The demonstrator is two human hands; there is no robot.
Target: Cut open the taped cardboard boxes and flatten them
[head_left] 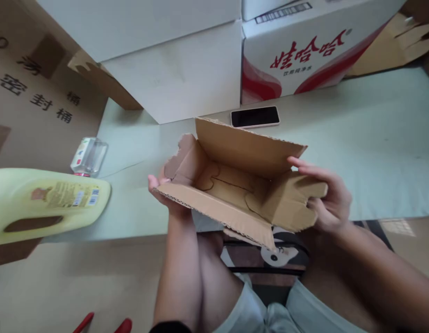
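A small brown cardboard box [231, 180] is held up over the front edge of the table, its top flaps standing apart and its inside bare to the interlocking bottom flaps. My left hand [167, 192] grips its left end, the thumb showing beside the flap and the other fingers mostly hidden under the box. Around the notched flap at the right end, my right hand [327, 194] is closed, with one finger stretched along the back flap's corner.
A phone [255, 117] lies behind the box. White cartons [186, 78] and a red-lettered white carton [287, 64] line the back. At left are a yellow-green jug [20, 203], a clear bottle [91, 155] and a large carton [30, 92]. Red handles [124, 326] show below.
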